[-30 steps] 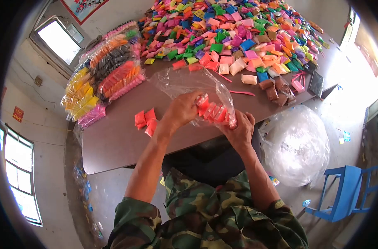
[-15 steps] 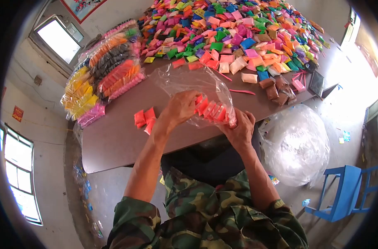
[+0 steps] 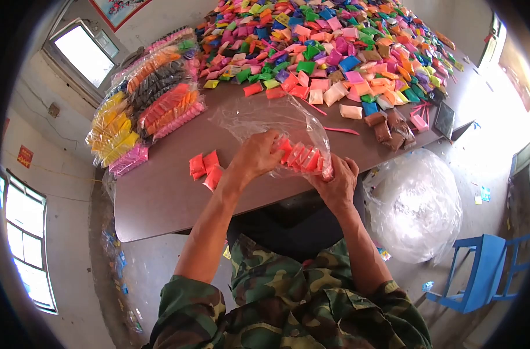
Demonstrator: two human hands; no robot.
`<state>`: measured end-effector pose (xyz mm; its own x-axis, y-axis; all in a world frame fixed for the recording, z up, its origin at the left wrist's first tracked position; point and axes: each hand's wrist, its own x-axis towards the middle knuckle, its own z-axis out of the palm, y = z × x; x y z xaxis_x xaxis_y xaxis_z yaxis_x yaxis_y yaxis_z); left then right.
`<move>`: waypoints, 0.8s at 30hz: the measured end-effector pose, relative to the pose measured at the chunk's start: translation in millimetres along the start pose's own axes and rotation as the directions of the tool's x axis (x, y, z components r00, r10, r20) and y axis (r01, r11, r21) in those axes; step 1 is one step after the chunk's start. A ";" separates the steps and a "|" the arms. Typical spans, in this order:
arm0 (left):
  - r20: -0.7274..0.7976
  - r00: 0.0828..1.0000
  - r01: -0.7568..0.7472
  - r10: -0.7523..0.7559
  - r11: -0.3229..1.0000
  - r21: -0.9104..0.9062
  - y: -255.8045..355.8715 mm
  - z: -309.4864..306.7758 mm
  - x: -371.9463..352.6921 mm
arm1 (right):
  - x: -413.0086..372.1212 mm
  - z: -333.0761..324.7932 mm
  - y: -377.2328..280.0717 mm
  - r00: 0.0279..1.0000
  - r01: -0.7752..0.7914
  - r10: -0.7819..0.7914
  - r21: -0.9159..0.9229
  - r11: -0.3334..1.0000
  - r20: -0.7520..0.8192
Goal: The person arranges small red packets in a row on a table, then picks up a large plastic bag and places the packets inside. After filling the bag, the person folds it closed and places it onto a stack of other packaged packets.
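Note:
A clear plastic bag (image 3: 259, 113) lies spread over the table's near part, with a row of small red packets (image 3: 302, 157) lined up inside it. My right hand (image 3: 338, 179) is closed around the bag's right end, beside the last packets. At the row's left end is my left hand (image 3: 258, 152), its fingers bent together against a red packet; the fingertips are partly hidden. Several loose red packets (image 3: 205, 167) lie on the table left of my left wrist.
A big heap of coloured packets (image 3: 311, 52) covers the table's back. Filled bags (image 3: 140, 110) are stacked at left. Pink plastic sticks (image 3: 341, 131) and brown packets (image 3: 390, 128) lie at right. A large bundle of clear plastic (image 3: 416, 203) and a blue chair (image 3: 480, 270) stand beyond the table's right edge.
My left hand has shifted slightly down, its fingers still at the row's left end. My right hand keeps its hold on the bag. The view has tilted slightly.

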<state>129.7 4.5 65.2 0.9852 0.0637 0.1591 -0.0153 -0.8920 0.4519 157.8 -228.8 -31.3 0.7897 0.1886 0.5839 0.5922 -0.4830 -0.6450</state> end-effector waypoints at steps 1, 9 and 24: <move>-0.012 1.000 0.007 -0.007 1.000 -0.001 4.0 -1.8 -1.2 | 0.0 0.3 0.7 1.000 0.002 -0.002 0.001 1.000 0.000; 0.046 0.999 0.011 -0.014 0.998 0.068 6.5 1.4 4.3 | -0.1 -0.1 3.0 1.000 0.025 -0.025 -0.004 1.000 0.007; -0.322 0.943 -0.107 0.086 0.993 -0.049 22.1 -34.1 -19.2 | 0.3 -0.5 2.0 1.000 0.026 -0.026 0.002 1.000 -0.006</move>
<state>104.6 -1.2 102.1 0.8724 0.1280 0.4717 -0.1288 -0.8708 0.4745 159.2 -230.1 -32.1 0.7731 0.1963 0.6032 0.6129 -0.4765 -0.6303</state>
